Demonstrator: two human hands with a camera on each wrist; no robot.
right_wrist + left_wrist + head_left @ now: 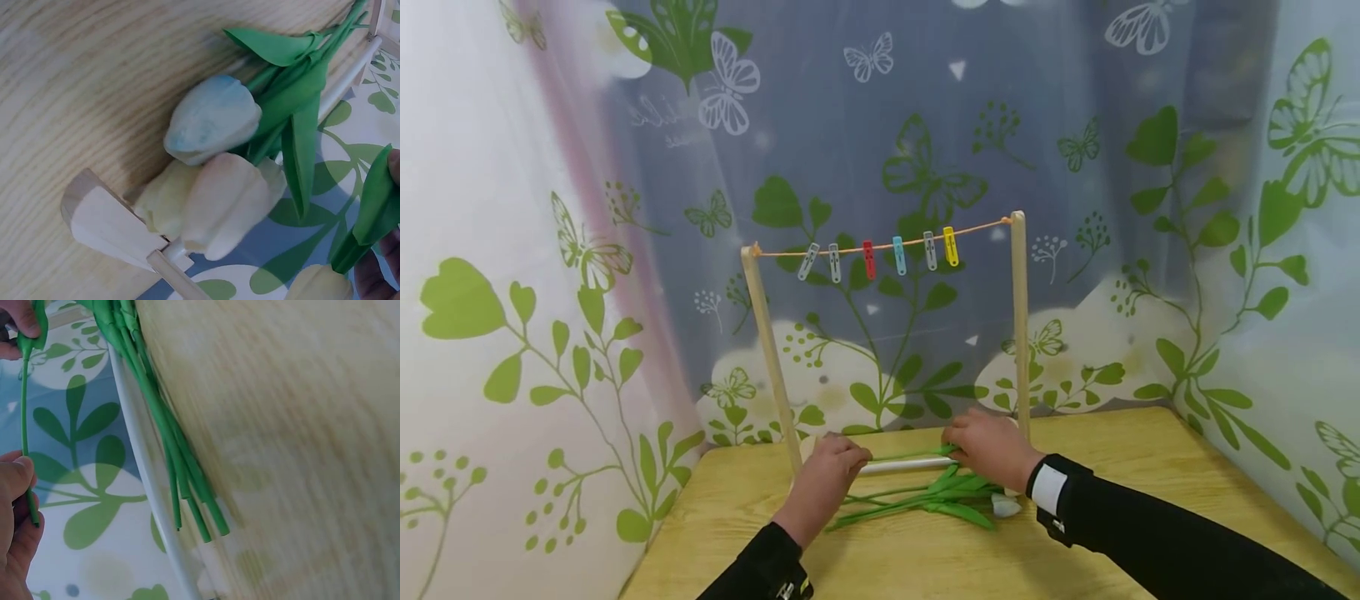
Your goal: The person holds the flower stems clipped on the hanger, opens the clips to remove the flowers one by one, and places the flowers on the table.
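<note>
My left hand (826,479) pinches the stem end of a single artificial tulip (25,406), as the left wrist view shows. The fingers of my right hand (996,450) grip the same tulip by its green leaf, just below the pale yellow bloom (320,284). The stem runs level between both hands, above a white rod (902,465). Nearer to me lies a bunch of other tulips (917,500) on the table, stems to the left. Its blooms include a bluish-white one (212,119), a pale pink one (225,203) and a cream one (164,197).
A wooden frame with a left post (770,358) and a right post (1020,325) stands at the back of the wooden table (1112,483). An orange string between the posts carries several clothespins, among them a red one (868,260) and a yellow one (951,247). Leaf-printed curtains (850,125) hang behind.
</note>
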